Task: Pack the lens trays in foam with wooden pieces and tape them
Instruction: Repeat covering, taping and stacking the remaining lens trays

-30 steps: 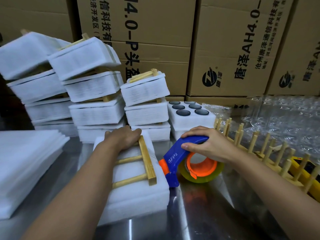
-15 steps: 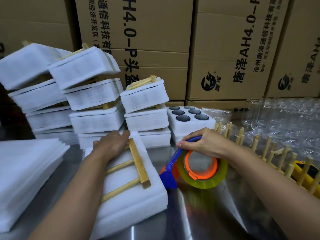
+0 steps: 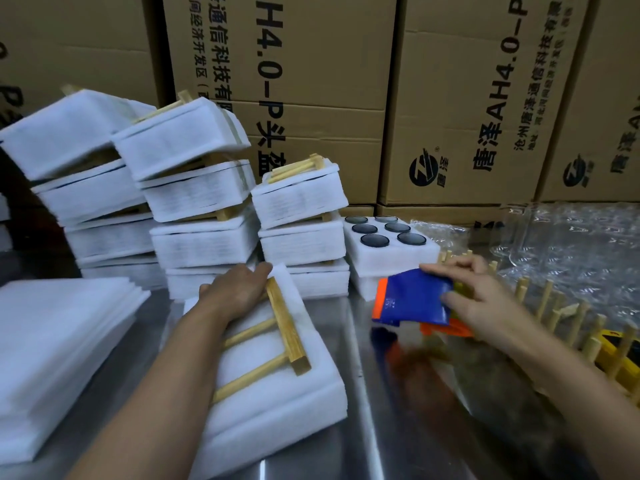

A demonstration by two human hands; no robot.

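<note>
Foam sheets (image 3: 62, 341) are lying in a flat stack at the lower left of the frame, on the metal table (image 3: 398, 438). Behind them, from the upper left toward centre, wrapped foam packs (image 3: 201, 192) are standing in several uneven piles. Some are tilting, with wooden ends showing between layers. Cardboard boxes (image 3: 311, 81) with printed lettering are filling the top of the frame.

At lower centre, one foam pack (image 3: 277, 403) is lying flat on the table, just in front of the piles. A wooden piece (image 3: 287, 327), a bar with two dowels showing, is resting on its top face. The left hand (image 3: 235, 289) is pressing palm-down on the far end of this pack. Its fingers are extended and flat, covering the upper end of the wooden piece and gripping nothing.

Right of centre, an uncovered lens tray (image 3: 391, 258) is sitting on another foam block, with dark round lenses showing in its pockets. Just in front of it, the right hand (image 3: 481, 292) is holding a blue and orange tape dispenser (image 3: 412, 296), its fingers curling round the blue body. The dispenser is motion-blurred, so contact with the table cannot be confirmed.

Along the right side, wooden pieces (image 3: 554, 306) are standing in a row with dowels pointing up. Clear bubble wrap (image 3: 571, 244) is lying behind them. A yellow object (image 3: 609, 351) is showing partly at the right edge.
</note>
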